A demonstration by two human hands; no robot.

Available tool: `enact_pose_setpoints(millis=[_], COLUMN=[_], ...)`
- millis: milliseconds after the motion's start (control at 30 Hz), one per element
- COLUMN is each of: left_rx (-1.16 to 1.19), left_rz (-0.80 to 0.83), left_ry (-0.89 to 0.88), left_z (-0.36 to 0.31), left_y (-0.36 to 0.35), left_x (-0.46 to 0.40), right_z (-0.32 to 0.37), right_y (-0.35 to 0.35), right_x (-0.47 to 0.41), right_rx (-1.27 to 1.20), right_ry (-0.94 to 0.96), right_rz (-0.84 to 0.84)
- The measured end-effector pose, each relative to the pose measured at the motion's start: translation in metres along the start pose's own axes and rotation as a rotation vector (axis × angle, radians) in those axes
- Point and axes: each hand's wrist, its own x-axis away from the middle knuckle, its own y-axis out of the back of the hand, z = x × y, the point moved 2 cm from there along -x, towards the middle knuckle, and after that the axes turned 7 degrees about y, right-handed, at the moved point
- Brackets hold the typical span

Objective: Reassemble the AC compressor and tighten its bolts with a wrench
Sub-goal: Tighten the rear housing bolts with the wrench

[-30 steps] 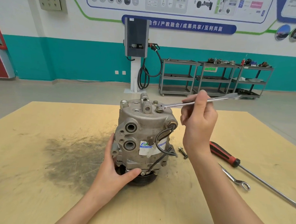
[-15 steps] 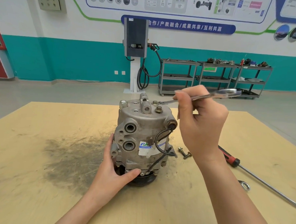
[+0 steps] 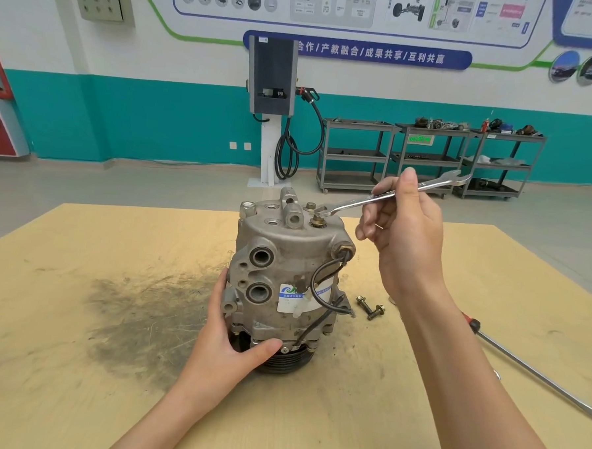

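Upright grey compressor [image 3: 285,278], bolts [image 3: 318,220] atop

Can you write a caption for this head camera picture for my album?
Left hand steadies grey metal AC compressor; right hand holds silver wrench by its top bolts.

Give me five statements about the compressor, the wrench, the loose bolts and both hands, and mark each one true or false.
1. The left hand grips the compressor low down. True.
2. The right hand holds a red-handled screwdriver. False: it holds the wrench.
3. Two loose bolts lie on the table right of the compressor. True.
4. The compressor lies on its side. False: it stands upright on its pulley end.
5. The wrench head is at the top of the compressor. True.
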Motion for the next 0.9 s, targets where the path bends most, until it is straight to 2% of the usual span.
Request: enact_pose_setpoints(millis=[300, 533, 900], left_rx=[0.012, 0.003, -0.011], left_rz=[0.007, 0.008, -0.004], left_ry=[-0.005, -0.001, 0.012], left_z=[0.000, -0.005, -0.012], left_y=[0.000, -0.001, -0.002], left_x=[0.001, 0.003, 0.005], right_z=[-0.005, -0.005, -0.019], right_y=[0.003, 0.005, 0.011], right_x=[-0.002, -0.005, -0.008], right_rx=[-0.031, -0.057, -0.312], right_ry=[-0.128, -0.133, -0.414], right_rz=[0.042, 0.089, 0.144])
